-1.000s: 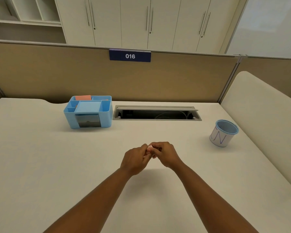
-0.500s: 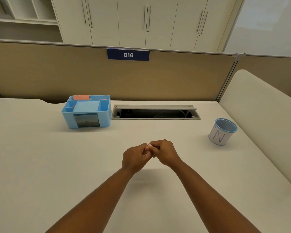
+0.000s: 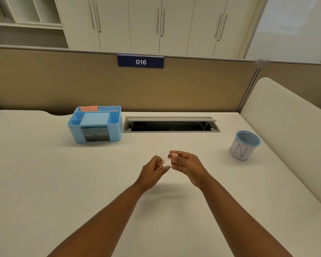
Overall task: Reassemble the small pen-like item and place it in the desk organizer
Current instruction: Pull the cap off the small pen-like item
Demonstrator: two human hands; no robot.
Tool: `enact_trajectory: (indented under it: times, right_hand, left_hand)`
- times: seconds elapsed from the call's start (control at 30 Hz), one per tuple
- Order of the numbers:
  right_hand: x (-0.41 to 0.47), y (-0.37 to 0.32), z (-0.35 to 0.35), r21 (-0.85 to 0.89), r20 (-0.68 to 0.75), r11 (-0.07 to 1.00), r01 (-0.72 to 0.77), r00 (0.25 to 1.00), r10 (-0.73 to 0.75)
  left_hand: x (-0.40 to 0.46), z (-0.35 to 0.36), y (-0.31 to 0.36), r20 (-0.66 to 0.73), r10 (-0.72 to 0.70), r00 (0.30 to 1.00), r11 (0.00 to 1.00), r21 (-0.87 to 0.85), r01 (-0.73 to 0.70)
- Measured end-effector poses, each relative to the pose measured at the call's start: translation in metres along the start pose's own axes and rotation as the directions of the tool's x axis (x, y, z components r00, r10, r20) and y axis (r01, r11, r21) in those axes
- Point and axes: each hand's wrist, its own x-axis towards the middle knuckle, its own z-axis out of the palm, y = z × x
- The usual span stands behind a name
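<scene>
Over the middle of the desk, my left hand (image 3: 153, 170) pinches a small clear cap (image 3: 161, 161) with its open end facing right. My right hand (image 3: 185, 166) pinches the small pink body (image 3: 171, 156) of the pen-like item, its dark end pointing left at the cap. A narrow gap separates the two pieces. The light blue desk organizer (image 3: 95, 124) stands at the back left, holding an orange pad in a rear compartment; a dark drawer shows in its front.
A blue-rimmed white mesh cup (image 3: 244, 147) marked with an N stands at the right. An open grey cable tray (image 3: 170, 125) lies along the back beside the organizer. A tan partition (image 3: 63, 84) closes off the rear and right side of the desk.
My hands were pressed together around the item; now they have drawn apart, with the clear cap in the left and the pink body in the right.
</scene>
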Motion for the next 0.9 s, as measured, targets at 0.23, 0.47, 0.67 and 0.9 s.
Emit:
enact_trajectory:
  times: [0.23, 0.47, 0.67, 0.9]
  right_hand:
    - [-0.002, 0.016, -0.015, 0.087, -0.005, 0.996, -0.011, 1.000, 0.011]
    - [-0.002, 0.059, -0.021, -0.348, -0.133, 0.937, 0.002, 0.990, -0.051]
    - [0.001, 0.081, -0.021, -0.496, -0.220, 0.868, 0.001, 0.967, -0.126]
    - [0.003, 0.088, -0.021, -0.569, -0.207, 0.822, 0.009, 0.966, -0.154]
  left_hand:
    - [0.003, 0.003, -0.002, -0.071, 0.003, 0.997, 0.999, 0.032, -0.001]
    - [0.006, -0.007, -0.010, -0.279, 0.013, 0.960, 0.998, 0.057, 0.003]
    - [0.010, -0.013, -0.018, -0.319, -0.033, 0.947, 0.998, 0.036, 0.047]
    - [0.013, -0.014, -0.020, -0.305, -0.038, 0.952, 0.999, 0.021, 0.046]
